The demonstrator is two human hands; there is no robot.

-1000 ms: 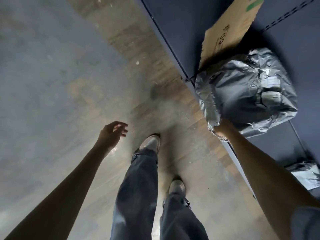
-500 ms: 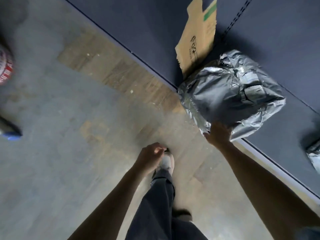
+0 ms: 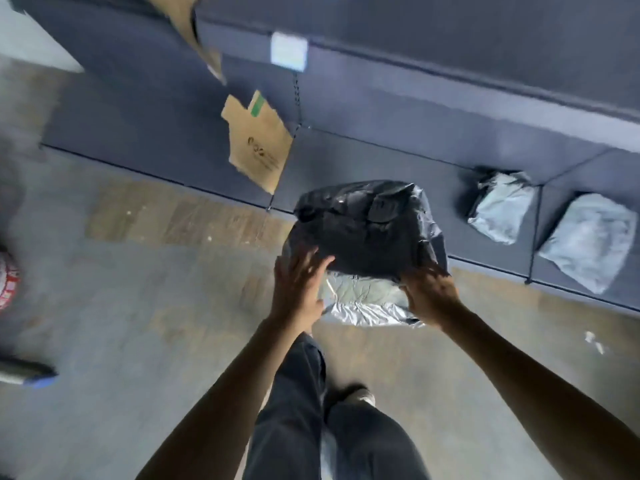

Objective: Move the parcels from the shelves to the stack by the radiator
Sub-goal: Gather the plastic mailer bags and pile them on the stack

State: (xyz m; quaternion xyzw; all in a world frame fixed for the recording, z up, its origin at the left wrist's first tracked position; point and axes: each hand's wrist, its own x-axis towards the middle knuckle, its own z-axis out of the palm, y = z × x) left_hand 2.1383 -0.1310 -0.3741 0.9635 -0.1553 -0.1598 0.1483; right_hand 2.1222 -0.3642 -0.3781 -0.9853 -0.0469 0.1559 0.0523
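While I looked down through the head camera, both my hands were on the grey plastic-wrapped parcel (image 3: 367,237), which hung in the air in front of the lowest shelf (image 3: 346,157) and above the floor (image 3: 138,306); my right hand (image 3: 429,292) gripped its near right corner, fingers closed on the wrap, and my left hand (image 3: 298,289) lay against its near left side with the fingers spread wide — flat on the plastic rather than clenched. Two more grey parcels lay on the same shelf to the right — a smaller one (image 3: 498,209) and, just beside it, a paler one (image 3: 588,240); a torn piece of brown cardboard (image 3: 259,147) leaned on the shelf to the left of the held parcel. My dark trouser legs (image 3: 304,410) and one shoe (image 3: 360,396) showed below; the frame was blurred.
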